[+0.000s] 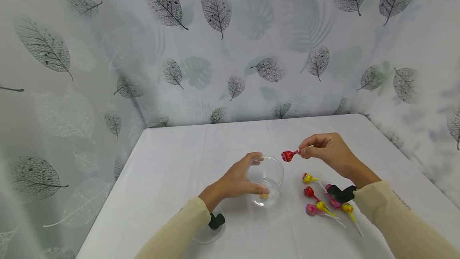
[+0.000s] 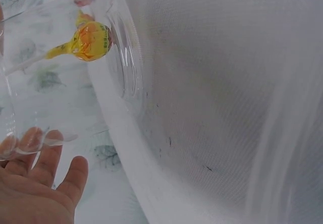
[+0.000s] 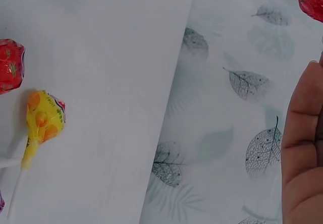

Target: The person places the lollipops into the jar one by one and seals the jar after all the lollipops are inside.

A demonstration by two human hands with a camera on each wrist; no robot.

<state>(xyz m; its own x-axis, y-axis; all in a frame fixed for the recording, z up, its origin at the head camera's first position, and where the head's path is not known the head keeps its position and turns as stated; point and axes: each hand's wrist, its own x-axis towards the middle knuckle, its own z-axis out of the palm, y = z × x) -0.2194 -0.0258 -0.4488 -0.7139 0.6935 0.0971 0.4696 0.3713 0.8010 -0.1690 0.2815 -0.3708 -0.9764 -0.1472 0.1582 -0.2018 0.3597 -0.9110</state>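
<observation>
A clear plastic cup (image 1: 276, 177) stands on the table, gripped by my left hand (image 1: 235, 179) with the thumb in front and the fingers round the far side. Inside it lies a yellow-wrapped lollipop (image 2: 92, 41), seen through the wall in the left wrist view. To the right of the cup's rim, my right hand (image 1: 332, 153) pinches a red-wrapped lollipop (image 1: 287, 156) by its stick end, the wrapped head pointing at the cup. In the right wrist view, that red head (image 3: 312, 1) shows only at the top right corner.
Several red, pink and yellow lollipops (image 1: 312, 210) lie loosely grouped below my right hand, some partly hidden by the black wrist mount (image 1: 341, 193). A clear round piece (image 1: 206, 238) lies under my left forearm, mostly covered. Leaf-print curtains (image 1: 215, 51) hang behind the white table (image 1: 179, 159).
</observation>
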